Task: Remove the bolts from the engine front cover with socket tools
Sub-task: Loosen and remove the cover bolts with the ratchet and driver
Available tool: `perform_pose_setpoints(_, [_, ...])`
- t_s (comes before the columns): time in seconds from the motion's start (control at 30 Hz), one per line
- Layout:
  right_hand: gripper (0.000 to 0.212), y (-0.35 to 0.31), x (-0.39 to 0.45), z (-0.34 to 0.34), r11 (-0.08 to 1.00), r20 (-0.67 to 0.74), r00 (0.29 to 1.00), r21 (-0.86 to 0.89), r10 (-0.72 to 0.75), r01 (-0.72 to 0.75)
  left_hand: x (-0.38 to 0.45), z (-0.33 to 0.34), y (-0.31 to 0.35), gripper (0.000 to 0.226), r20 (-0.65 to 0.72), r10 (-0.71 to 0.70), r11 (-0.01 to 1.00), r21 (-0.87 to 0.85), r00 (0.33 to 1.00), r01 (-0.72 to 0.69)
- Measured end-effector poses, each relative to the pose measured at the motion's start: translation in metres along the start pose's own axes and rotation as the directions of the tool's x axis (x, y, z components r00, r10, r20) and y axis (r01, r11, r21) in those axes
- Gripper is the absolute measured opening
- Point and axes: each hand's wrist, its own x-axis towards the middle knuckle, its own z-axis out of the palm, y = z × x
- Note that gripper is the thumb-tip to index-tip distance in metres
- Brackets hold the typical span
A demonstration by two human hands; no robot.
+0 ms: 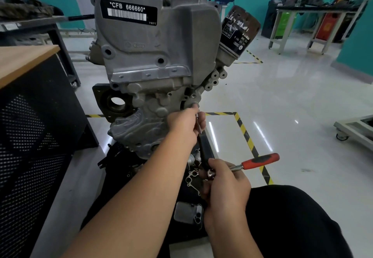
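Bolts on the grey engine cover (153, 60) are the job, and only the tools show at the spot being worked. Nearest, the right hand (224, 185) is curled round the head of a ratchet (260, 160), whose red and black grip sticks out to the right of the knuckles. From that hand a black-handled extension bar (203, 150) runs up and away to the left hand (186, 123). The left hand's fingers are closed round the thin metal end of the bar, steadying it where it meets the cover's lower right edge; the bolt itself is hidden behind the fingertips. Below and between the two forearms lie loose metal parts (192, 179) on a dark base. Above the left hand the cover rises tall, with a black label (129, 11) reading CFB 666660 near its top. Up and to the right of both hands a dark oil filter (238, 29) juts from the engine's side. Left of the left forearm stands a black perforated cabinet (34, 136) with a wooden top. Far beyond the right hand, a workbench (314, 21) stands against the teal wall.
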Motion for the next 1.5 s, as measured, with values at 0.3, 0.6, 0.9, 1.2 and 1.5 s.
perform_pose_setpoints(0.3, [0.008, 0.003, -0.003, 0.000, 1.000, -0.082, 0.997, 0.006, 0.002, -0.001, -0.005, 0.001, -0.008, 0.008, 0.004, -0.005, 0.997, -0.078, 1.000, 0.006])
perform_pose_setpoints(0.6, [0.011, -0.007, -0.005, -0.002, 0.999, -0.064, 0.997, 0.001, -0.032, 0.032, -0.003, -0.001, 0.003, 0.007, 0.008, -0.037, 0.993, -0.110, 0.999, 0.037])
perform_pose_setpoints(0.9, [0.025, -0.009, -0.006, 0.003, 0.993, -0.095, 0.988, 0.007, -0.118, 0.119, -0.001, 0.004, 0.003, 0.011, 0.024, -0.096, 0.991, -0.092, 0.995, 0.098])
perform_pose_setpoints(1.2, [0.023, -0.011, -0.006, 0.002, 0.991, -0.112, 0.985, 0.015, -0.132, 0.134, -0.003, 0.000, -0.002, 0.015, 0.169, -0.187, 0.937, -0.264, 0.968, 0.227])
perform_pose_setpoints(1.5, [0.024, -0.007, -0.011, 0.000, 0.979, -0.145, 0.970, 0.036, -0.194, 0.201, -0.001, 0.000, -0.002, 0.011, 0.152, -0.207, 0.877, -0.410, 0.966, 0.252])
